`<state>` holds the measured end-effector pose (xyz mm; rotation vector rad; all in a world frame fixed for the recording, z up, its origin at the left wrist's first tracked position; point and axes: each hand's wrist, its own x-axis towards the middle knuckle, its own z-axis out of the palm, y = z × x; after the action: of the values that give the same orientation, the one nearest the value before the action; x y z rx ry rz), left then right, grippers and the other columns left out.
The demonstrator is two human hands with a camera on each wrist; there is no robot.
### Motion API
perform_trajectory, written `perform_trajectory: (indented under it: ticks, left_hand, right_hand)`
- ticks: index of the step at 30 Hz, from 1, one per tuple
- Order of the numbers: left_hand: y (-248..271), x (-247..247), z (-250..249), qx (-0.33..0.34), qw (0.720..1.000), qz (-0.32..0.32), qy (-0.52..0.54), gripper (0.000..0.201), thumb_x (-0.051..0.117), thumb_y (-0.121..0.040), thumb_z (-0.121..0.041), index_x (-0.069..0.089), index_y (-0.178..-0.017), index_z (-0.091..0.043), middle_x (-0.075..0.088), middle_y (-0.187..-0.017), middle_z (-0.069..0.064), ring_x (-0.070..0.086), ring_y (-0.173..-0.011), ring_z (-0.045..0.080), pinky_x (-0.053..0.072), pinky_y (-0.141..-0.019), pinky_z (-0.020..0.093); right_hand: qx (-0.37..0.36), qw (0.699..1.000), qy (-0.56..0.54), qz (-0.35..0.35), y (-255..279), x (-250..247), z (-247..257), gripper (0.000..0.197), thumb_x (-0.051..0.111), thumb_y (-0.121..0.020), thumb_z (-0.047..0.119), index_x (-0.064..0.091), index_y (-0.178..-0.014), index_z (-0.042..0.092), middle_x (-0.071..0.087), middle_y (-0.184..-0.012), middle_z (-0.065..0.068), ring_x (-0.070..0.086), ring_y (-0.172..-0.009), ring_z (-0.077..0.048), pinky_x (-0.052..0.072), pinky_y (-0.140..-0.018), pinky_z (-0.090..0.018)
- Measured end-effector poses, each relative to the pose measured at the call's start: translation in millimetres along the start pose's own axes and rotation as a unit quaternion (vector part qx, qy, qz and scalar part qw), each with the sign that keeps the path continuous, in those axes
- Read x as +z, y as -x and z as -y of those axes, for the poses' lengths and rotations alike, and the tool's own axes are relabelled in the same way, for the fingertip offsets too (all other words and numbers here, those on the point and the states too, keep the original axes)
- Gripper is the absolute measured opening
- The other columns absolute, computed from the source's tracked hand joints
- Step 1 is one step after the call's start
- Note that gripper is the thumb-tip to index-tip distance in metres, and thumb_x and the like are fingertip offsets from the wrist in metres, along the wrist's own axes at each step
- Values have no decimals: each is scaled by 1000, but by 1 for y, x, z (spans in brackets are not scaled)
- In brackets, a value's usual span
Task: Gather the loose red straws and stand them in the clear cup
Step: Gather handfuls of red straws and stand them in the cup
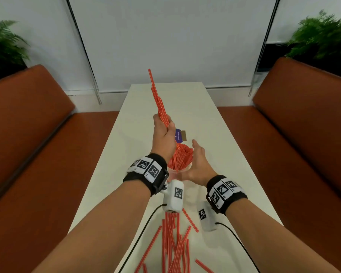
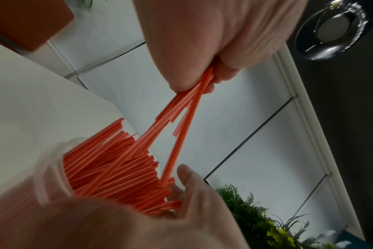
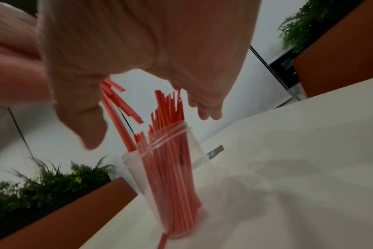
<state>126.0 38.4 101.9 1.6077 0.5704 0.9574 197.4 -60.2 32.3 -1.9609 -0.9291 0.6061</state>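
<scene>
Straws: three groups. Table (image 1: pixel 215 123), white and long, carries everything, benches either side. Biggest group is the loose pile (image 1: pixel 174 245) at the near end, flat, roughly aligned lengthwise, a few strays angled off to the right. Not yet gathered, so I'd judge the task well short of done.

Cup (image 3: pixel 170 176) stands upright mid-table, between the two hands, already packed with upright straws whose tops stick out past the rim.

Left hand (image 1: pixel 164 137) is raised above and just behind the cup, fingers and thumb curled round a bundle (image 1: pixel 159 99) gripped near its lower end. Bundle tilts up and away, ends staggered. Lower ends point down into the cup mouth; likely a feed-in, tilted because the cup is too crowded for a straight drop.

Right hand (image 1: pixel 199 160) sits beside the cup on its right, fingers straight and loosely together, thumb apart, palm facing the cup. Gripping nothing. Reads as a guard, keeping the standing straws from splaying and steadying the cup. Contact with the cup wall: can't tell.

View differences:
- Head: only view with the pile and the bundle's full length. Cup wall mostly hidden behind the left wrist.
- Left wrist: shows the bundle's lower ends fanning apart, the longest reaching in among the standing straws; right thumb just beside their tops. Blurred.
- Right wrist: only clear side view of the cup, showing it upright and full down to its base, with a small purple card (image 3: pixel 215 151) lying behind it and one loose straw at its foot.
</scene>
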Motion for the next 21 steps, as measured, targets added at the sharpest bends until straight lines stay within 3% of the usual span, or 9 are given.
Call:
perform_trajectory:
  ticks: [3, 6, 10, 13, 15, 17, 18, 20, 21]
  left_hand:
    - [-8, 6, -4, 27, 1000, -4, -6, 11, 37, -99, -6, 39, -105, -16, 45, -84, -9, 48, -76, 3, 40, -75, 20]
    - [-11, 10, -2, 45, 999, 9, -27, 12, 36, -99, -7, 38, -107, -16, 45, -87, -9, 48, -78, 3, 40, -75, 19]
    - [-3, 11, 27, 15, 995, 49, -84, 14, 36, -100, -11, 38, -114, -11, 50, -92, -3, 54, -80, 12, 45, -78, 28]
    - [12, 10, 50, -43, 991, 83, -94, 22, 37, -101, -14, 37, -123, -10, 58, -107, 5, 61, -98, 21, 50, -90, 37]
    - [21, 10, 60, -64, 988, 105, -93, 30, 38, -101, -13, 35, -130, -10, 58, -116, 6, 60, -108, 22, 49, -98, 38]
    - [25, 11, 65, -67, 985, 112, -108, 34, 39, -100, -11, 35, -134, -8, 58, -120, 7, 59, -110, 20, 48, -99, 34]
    - [24, 11, 66, -72, 984, 113, -117, 34, 39, -100, -10, 37, -133, -9, 60, -118, 7, 60, -108, 20, 49, -95, 31]
    - [20, 12, 68, -86, 981, 118, -131, 29, 41, -99, -10, 43, -129, -11, 62, -106, 4, 62, -98, 19, 49, -82, 23]
    - [19, 12, 68, -93, 979, 119, -135, 27, 42, -99, -10, 45, -126, -12, 62, -100, 2, 63, -94, 19, 49, -78, 21]
  right_hand:
    - [-7, 1000, 8, -25, -3, 5, -5, 133, 91, -55, 29, 0, -150, 11, 19, -149, -8, 24, -140, -19, 19, -101, -19]
    - [5, 999, -6, -34, -12, 14, -10, 134, 91, -52, 32, 1, -150, 15, 20, -151, -7, 29, -139, -21, 26, -109, -26]
    - [23, 998, -39, -44, -22, 21, -20, 136, 92, -50, 26, -1, -149, 21, 30, -151, -4, 34, -139, -20, 31, -109, -30]
    - [-1, 998, -26, -56, -26, 24, -25, 133, 92, -51, 23, 3, -149, 16, 31, -150, -5, 36, -137, -20, 31, -110, -28]
    - [-28, 998, -19, -58, -29, 28, -29, 131, 92, -47, 25, 7, -147, 25, 33, -146, -4, 40, -134, -18, 35, -111, -29]
    - [-33, 998, -14, -42, -30, 28, -28, 114, 87, -53, 23, 16, -141, 38, 39, -141, -3, 46, -128, -16, 38, -107, -28]
    - [-65, 997, 32, -38, -30, 28, -29, 95, 82, -63, 25, 25, -139, 37, 45, -138, -6, 51, -125, -19, 42, -105, -30]
    - [-117, 993, 22, -5, -34, 26, -23, 53, 58, -84, 43, 52, -131, 20, 57, -133, -13, 58, -121, -25, 44, -104, -37]
    - [-94, 990, -100, -20, -37, 19, -23, 55, 47, -86, 52, 60, -125, 15, 59, -132, -15, 59, -121, -27, 42, -106, -40]
